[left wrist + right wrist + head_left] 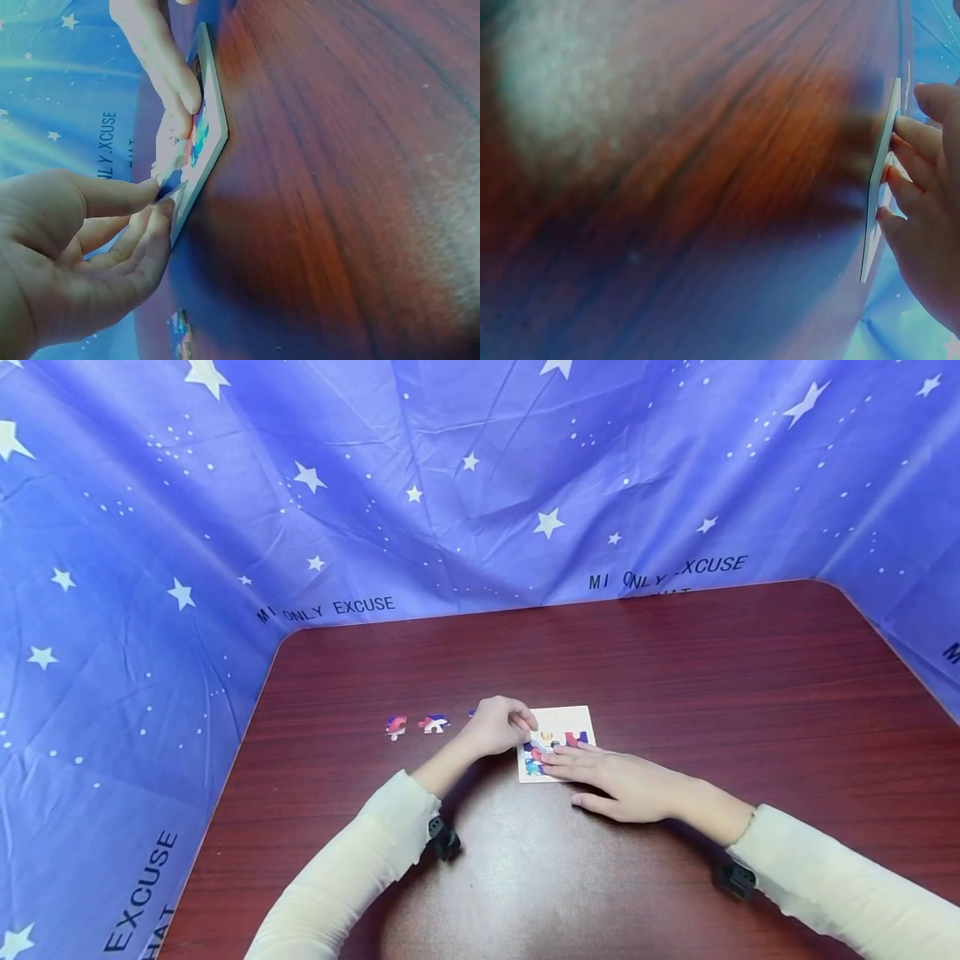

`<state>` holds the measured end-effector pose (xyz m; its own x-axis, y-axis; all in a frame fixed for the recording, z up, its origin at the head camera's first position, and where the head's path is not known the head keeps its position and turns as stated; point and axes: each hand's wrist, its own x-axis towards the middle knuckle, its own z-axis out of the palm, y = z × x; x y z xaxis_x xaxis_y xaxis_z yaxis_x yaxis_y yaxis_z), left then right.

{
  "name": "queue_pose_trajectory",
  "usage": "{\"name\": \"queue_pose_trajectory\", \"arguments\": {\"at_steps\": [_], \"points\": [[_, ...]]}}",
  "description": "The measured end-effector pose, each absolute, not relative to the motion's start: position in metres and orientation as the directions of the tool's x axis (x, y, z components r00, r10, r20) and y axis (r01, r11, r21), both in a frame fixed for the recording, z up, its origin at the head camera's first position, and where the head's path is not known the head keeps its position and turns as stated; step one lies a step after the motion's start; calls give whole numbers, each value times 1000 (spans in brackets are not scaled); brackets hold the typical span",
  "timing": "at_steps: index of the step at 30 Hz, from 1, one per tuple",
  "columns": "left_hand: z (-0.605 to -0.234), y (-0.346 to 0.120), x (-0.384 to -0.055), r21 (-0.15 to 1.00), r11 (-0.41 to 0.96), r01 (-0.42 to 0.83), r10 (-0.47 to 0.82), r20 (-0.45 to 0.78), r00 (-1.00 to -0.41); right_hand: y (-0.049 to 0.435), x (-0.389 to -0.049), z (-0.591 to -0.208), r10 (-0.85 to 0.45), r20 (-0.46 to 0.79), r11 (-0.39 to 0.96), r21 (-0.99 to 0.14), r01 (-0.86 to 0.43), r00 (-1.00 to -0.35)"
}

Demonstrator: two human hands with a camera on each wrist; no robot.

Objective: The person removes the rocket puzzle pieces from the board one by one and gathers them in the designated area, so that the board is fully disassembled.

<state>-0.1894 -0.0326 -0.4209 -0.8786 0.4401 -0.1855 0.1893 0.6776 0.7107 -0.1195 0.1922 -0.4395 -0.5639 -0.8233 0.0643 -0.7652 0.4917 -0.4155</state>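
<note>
Left hand, head view: the left hand [497, 727] is at the left side of the board [562, 715], fingers bent toward the thumb.
Right hand, head view: the right hand [633, 783] lies palm down, fairly straight fingers touching the set pieces [576, 738].
Loose pieces, head view: two loose pieces [433, 724] lie on the table [712, 685] left of the left hand; another shows partly behind it.
Pinch, left wrist view: thumb and fingers are clamped on a dark blue piece [168, 187] at the board.
Right fingers, right wrist view: slightly apart, reaching over the board's edge.
</note>
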Motion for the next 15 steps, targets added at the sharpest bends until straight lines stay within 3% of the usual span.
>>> {"name": "queue_pose_trajectory", "arguments": {"at_steps": [8,15], "points": [[-432,-39,-184,827,559,-67,279,-263,-924,193,-120,-440,-834,91,468,-405,-786,-544],[-436,-43,-181,856,502,-121,240,-273,-932,192,-120,-438,-833,56,482,-417,-771,-551]]}}
